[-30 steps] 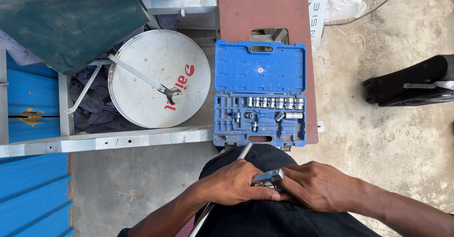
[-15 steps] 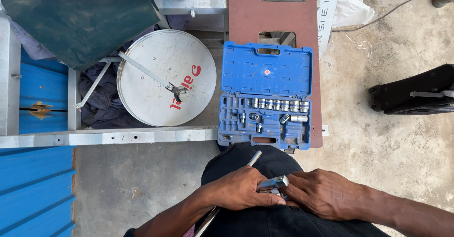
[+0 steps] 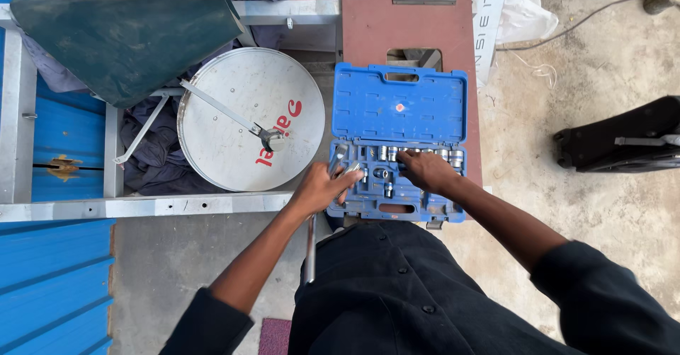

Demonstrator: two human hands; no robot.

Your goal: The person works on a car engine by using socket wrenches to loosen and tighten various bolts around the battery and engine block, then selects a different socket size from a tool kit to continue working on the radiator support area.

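A bare concrete yard, blue metal sheeting along the left edge, a grey satellite dish (image 3: 249, 118) lying face up in a metal frame: that is where I stand, looking straight down. In front of me a blue socket-set case (image 3: 399, 107) lies open on a reddish-brown bench (image 3: 404, 22), its lid thrown back toward the far end and its tray reaching the near edge.

My left hand (image 3: 322, 185) hovers at the tray's near left corner, fingers closed around a shiny metal ratchet wrench (image 3: 346, 171); a long metal rod (image 3: 310, 245) hangs down below that hand, though I cannot tell whether it is one piece with the wrench. My right hand (image 3: 425, 171) is over the row of chrome sockets (image 3: 418, 155) along the tray's far edge, fingertips down among them; whether they have pinched one I cannot tell.

As I judge it, the case is open and the wrench is out, but no socket looks fitted to it yet, and the dish sits untouched.
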